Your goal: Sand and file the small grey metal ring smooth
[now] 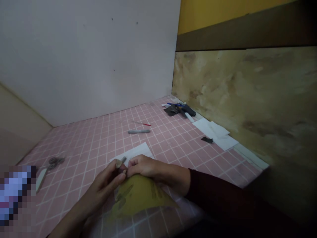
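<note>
A yellow sheet [141, 191] with dark smudges curves over the front of the table. My left hand [106, 180] is at its top left corner, thumb and fingers closed together near the edge. My right hand [145, 167] pinches close by, its fingertips almost meeting the left ones. A small beige piece [119, 163] shows at the left fingers, and a short grey stub [123, 159] sticks out just behind them; what exactly is between the fingertips is hidden. White paper [138, 150] lies beneath and behind both hands.
On the pink tiled tabletop [99, 145] lie a grey pen-like stick [139, 131], a thin red-handled tool [146, 124] and scissors [55, 161]. Dark items [179, 109], white sheets [215, 134] and a black scrap [207, 140] sit along the right wall. Something pixelated is at left.
</note>
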Demonstrator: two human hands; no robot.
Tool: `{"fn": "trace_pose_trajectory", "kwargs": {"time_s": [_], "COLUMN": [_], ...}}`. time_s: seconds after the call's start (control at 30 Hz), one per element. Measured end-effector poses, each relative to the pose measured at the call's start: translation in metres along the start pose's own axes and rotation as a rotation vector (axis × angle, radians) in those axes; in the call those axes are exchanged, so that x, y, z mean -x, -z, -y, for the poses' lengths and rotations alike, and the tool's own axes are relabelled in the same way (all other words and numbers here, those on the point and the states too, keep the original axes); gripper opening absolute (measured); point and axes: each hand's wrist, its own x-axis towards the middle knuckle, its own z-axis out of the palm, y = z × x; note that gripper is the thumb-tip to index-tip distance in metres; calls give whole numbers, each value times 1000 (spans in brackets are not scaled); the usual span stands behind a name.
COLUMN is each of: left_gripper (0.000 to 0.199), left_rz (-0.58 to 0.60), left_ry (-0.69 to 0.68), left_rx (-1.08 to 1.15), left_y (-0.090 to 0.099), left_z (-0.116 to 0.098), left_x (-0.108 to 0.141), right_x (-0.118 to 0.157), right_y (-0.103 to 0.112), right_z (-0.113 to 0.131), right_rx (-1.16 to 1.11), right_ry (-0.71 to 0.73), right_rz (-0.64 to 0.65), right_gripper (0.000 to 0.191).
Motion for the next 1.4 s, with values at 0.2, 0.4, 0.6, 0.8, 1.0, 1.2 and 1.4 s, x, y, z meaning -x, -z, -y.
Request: {"fn": "trace_pose_trajectory", "kwargs": {"time_s": [0.2, 0.4, 0.6, 0.8, 1.0, 1.2, 1.4], "left_gripper": [22, 18, 24, 21, 23, 21, 18], "left_rz": [-42, -42, -15, -58, -63, -78, -63], "left_ry": [127, 5, 103, -39, 51, 26, -27], "left_rx": [209, 65, 172, 15, 136, 183, 82], "left_y": [-3, 0, -2, 1, -4, -4, -4], "left_z": [12, 0, 8, 4, 9, 8, 1], "left_x": [-5, 0, -4, 0, -3, -2, -1], "right_x": [7, -3, 3, 1, 5, -1, -3], "right_y": [-4, -3, -5, -4, -6, -6, -5], "right_z": [-4, -6, -5, 1, 3, -3, -2], "right_rx": [520, 62, 373, 136, 190, 291, 50], "right_ry": [513, 96, 378, 177, 206, 335, 78], "right_rz": [-215, -70, -202, -112, -143, -176, -68], "right_gripper": [11, 13, 13, 14, 15, 13, 16]}}
